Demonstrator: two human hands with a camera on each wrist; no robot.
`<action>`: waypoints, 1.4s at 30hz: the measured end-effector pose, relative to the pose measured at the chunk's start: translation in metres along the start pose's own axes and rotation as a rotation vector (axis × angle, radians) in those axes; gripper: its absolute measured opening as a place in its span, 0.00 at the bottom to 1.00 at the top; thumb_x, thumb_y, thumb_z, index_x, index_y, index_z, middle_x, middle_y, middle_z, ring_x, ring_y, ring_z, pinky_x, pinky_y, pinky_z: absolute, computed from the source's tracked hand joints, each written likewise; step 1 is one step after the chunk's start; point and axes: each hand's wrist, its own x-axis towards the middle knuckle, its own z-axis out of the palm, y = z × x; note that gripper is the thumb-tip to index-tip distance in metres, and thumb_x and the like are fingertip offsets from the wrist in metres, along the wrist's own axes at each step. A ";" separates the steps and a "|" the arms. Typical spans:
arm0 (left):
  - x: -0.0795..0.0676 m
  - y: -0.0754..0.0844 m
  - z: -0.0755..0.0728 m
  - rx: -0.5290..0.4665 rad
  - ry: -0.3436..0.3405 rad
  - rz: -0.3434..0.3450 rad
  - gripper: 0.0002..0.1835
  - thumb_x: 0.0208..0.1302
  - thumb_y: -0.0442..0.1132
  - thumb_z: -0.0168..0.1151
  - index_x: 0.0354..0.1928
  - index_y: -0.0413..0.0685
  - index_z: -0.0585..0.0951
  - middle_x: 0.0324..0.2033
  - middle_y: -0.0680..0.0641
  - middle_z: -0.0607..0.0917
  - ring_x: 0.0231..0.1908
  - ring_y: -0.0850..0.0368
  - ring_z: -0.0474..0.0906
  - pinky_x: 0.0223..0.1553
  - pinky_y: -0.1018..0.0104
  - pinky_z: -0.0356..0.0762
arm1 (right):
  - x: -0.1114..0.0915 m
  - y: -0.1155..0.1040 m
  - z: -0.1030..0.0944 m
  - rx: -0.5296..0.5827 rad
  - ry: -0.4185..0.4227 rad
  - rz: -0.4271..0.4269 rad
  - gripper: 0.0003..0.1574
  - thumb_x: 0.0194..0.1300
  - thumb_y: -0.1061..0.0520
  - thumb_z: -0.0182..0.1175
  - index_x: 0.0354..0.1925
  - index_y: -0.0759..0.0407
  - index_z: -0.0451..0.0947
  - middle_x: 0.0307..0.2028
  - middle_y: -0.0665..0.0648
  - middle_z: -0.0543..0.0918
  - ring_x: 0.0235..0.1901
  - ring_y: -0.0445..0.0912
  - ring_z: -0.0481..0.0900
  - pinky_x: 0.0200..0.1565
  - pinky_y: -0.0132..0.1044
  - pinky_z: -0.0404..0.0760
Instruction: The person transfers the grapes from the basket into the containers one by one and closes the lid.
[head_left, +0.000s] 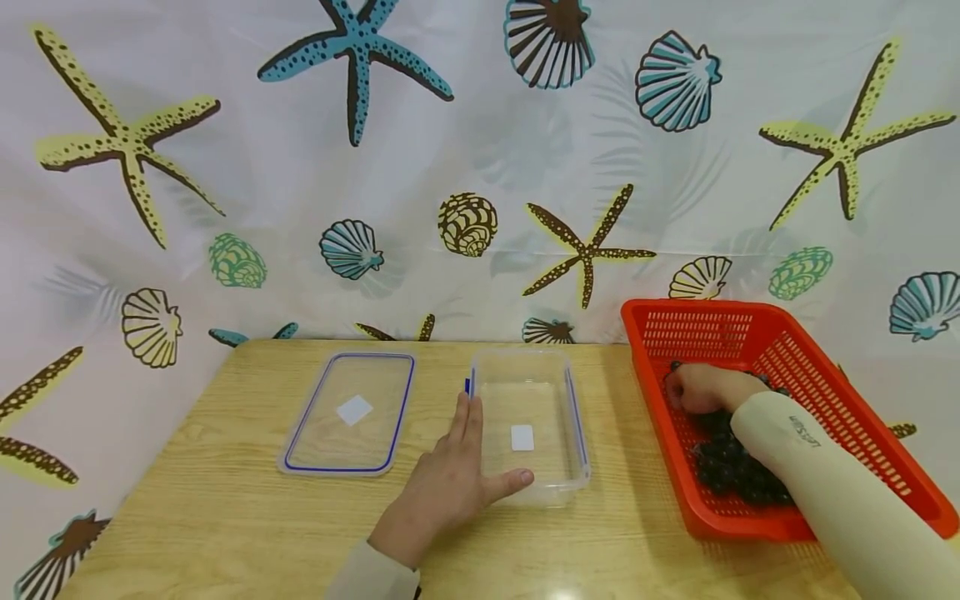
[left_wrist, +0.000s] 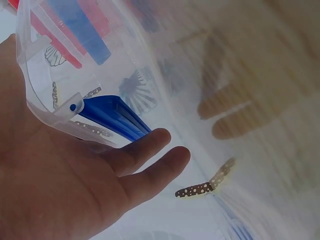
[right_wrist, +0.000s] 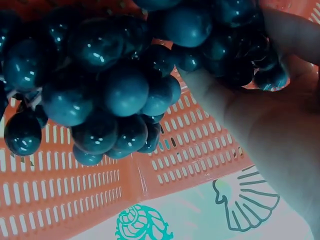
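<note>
My left hand (head_left: 453,483) lies along the left side of a clear plastic food container (head_left: 525,396), fingers straight and thumb out over its near rim. In the left wrist view, two fingertips show near the container's blue clip (left_wrist: 117,117). At the right, my right hand (head_left: 705,388) reaches into a red plastic basket (head_left: 654,392) of dark grapes (head_left: 735,467). The right wrist view shows the thumb and fingers curled around grapes at one end of a bunch (right_wrist: 120,90); some fingers are hidden behind the fruit.
A clear lid (head_left: 345,450) with a blue seal lies flat on the wooden table (head_left: 217,500), left of the container. A white label (head_left: 522,437) shows at the container's bottom. Behind the table hangs a curtain (head_left: 435,292) printed with shells and starfish.
</note>
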 end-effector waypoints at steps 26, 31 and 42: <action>0.003 -0.002 -0.001 -0.029 -0.014 -0.012 0.64 0.62 0.73 0.59 0.80 0.39 0.38 0.79 0.37 0.37 0.63 0.28 0.69 0.56 0.39 0.74 | -0.012 -0.010 -0.004 -0.004 0.050 0.148 0.60 0.60 0.65 0.65 0.79 0.66 0.40 0.71 0.86 0.46 0.66 0.75 0.62 0.62 0.66 0.66; 0.003 -0.003 0.000 -0.040 -0.016 -0.003 0.64 0.62 0.73 0.60 0.80 0.39 0.38 0.79 0.36 0.37 0.64 0.28 0.68 0.56 0.40 0.74 | -0.013 -0.006 -0.006 0.040 0.105 0.075 0.61 0.58 0.65 0.65 0.79 0.69 0.39 0.69 0.85 0.55 0.48 0.65 0.76 0.48 0.55 0.77; 0.001 -0.003 -0.001 -0.045 -0.015 -0.001 0.65 0.62 0.73 0.60 0.80 0.38 0.38 0.78 0.36 0.37 0.62 0.28 0.70 0.54 0.40 0.75 | -0.021 -0.010 -0.022 0.195 0.224 0.036 0.65 0.57 0.66 0.62 0.79 0.67 0.32 0.63 0.82 0.68 0.26 0.52 0.73 0.34 0.45 0.72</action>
